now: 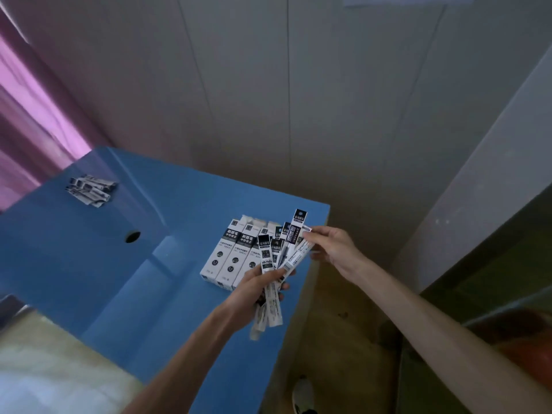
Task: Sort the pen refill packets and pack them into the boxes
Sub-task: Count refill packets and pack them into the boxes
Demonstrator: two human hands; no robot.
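At the upper left of the frame a small heap of packets [89, 191] lies on the blue counter [89, 264], well apart from both hands. Toward the middle, a row of white boxes [228, 258] lies side by side near the counter's right edge, their long axes running from lower left to upper right.

Just below and right of the boxes, the left hand [258, 289] curls its grip round a fanned bundle of packets [276, 264]. The strips spread upward from the fist like a hand of cards, their dark printed ends up and their pale tails hanging below it.

At the right of the fan, the right hand [331, 248] pinches the top end of the rightmost packet [298, 255] between thumb and fingers. That strip slants from lower left to upper right, so it likely draws out along its own length, up and rightward. The boxes lie just left of both hands, nearer the left.
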